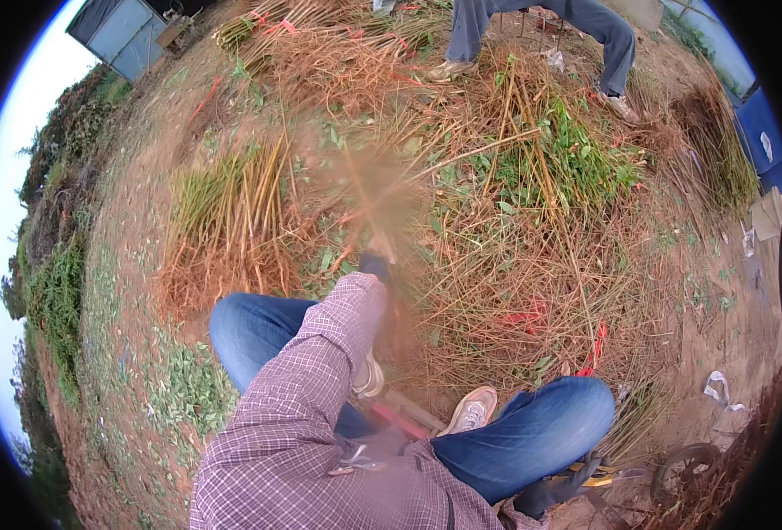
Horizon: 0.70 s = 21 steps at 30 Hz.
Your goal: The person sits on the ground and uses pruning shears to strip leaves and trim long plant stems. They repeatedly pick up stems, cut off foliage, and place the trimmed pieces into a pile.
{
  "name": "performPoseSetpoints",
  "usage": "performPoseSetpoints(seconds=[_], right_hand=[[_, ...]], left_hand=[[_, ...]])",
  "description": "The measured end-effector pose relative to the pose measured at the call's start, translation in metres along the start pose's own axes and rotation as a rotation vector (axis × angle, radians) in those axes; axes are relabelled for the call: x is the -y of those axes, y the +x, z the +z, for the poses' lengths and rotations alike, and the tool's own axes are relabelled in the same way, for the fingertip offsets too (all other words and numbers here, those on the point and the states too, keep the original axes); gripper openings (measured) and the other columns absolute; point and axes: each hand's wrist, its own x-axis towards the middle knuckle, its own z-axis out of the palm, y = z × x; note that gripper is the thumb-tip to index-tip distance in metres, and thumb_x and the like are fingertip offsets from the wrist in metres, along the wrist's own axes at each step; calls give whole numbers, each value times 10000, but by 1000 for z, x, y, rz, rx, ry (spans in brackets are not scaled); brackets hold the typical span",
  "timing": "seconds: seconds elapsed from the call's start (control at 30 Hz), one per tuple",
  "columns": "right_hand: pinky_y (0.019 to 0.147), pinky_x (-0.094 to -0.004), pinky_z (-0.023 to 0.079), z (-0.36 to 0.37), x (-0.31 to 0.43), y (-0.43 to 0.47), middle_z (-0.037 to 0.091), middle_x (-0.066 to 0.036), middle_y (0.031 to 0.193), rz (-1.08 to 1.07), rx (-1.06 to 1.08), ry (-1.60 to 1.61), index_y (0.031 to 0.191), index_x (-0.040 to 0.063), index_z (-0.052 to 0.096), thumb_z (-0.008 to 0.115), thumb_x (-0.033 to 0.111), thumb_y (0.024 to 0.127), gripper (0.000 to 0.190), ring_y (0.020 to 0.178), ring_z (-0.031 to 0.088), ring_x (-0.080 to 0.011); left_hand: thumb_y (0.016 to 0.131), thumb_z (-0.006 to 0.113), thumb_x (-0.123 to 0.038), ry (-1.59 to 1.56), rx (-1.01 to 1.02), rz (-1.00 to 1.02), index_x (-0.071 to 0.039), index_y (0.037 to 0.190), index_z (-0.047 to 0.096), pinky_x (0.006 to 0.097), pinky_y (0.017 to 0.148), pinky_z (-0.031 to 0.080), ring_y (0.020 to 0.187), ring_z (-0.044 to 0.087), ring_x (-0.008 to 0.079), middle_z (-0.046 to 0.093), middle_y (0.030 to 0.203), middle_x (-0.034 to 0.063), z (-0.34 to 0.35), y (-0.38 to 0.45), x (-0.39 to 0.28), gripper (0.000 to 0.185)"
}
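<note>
Reaching forward in front of my knees is my left hand [373, 264], dark-gloved and blurred by motion. It grips a blurred plant bundle [381, 192] of brown, root-like strands and stems. Low on the right, beside my right thigh, is my right hand [553, 493] in a dark glove. Its fingers are around the yellow handles of a hand tool [599, 478], which looks like pruning shears; the glove partly hides it. Left of my outstretched hand, a row of cut stems with roots [232, 225] lies on the soil.
A loose heap of dry stems and roots [516, 298] spreads at right, with leafy green stems [569, 152] on it. Tied bundles [324, 53] lie at the back. Another person's legs [563, 33] straddle the far side. A small wheel [685, 470] is at lower right.
</note>
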Motion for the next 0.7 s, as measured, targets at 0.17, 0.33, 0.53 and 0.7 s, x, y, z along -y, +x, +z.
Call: performPoseSetpoints(seconds=[0.17,0.33,0.53,0.7], right_hand=[[939,-394,487,1,7,15,455,-258,1360,-26,-88,-322,1375,-71,409,563,256,979,537,1132,565,-311],[934,-399,484,2,9,8,467,-249,1338,59,-153,-404,1367,-73,413,558,251,981,524,1116,566,-310],[928,-405,482,12,7,18,482,-238,1312,62,-156,-410,1356,-75,417,552,244,983,509,1097,567,-309],[922,-410,479,9,6,17,495,-229,1291,84,-192,-413,1348,-77,421,548,239,985,497,1081,568,-308]], left_hand=[[841,697,-175,-193,175,-92,-29,1112,633,348,720,524,844,654,197,681,1025,125,34,-38,-46,314],[925,601,-189,-456,303,122,-38,1226,566,319,754,516,867,602,180,625,1027,89,-20,-115,-173,339],[858,638,-121,64,-162,898,-50,1179,615,430,881,506,1005,649,346,667,1140,169,6,11,-241,329],[833,658,-267,793,515,665,-73,1192,620,440,895,502,1048,636,391,666,1147,189,32,69,-256,410]])
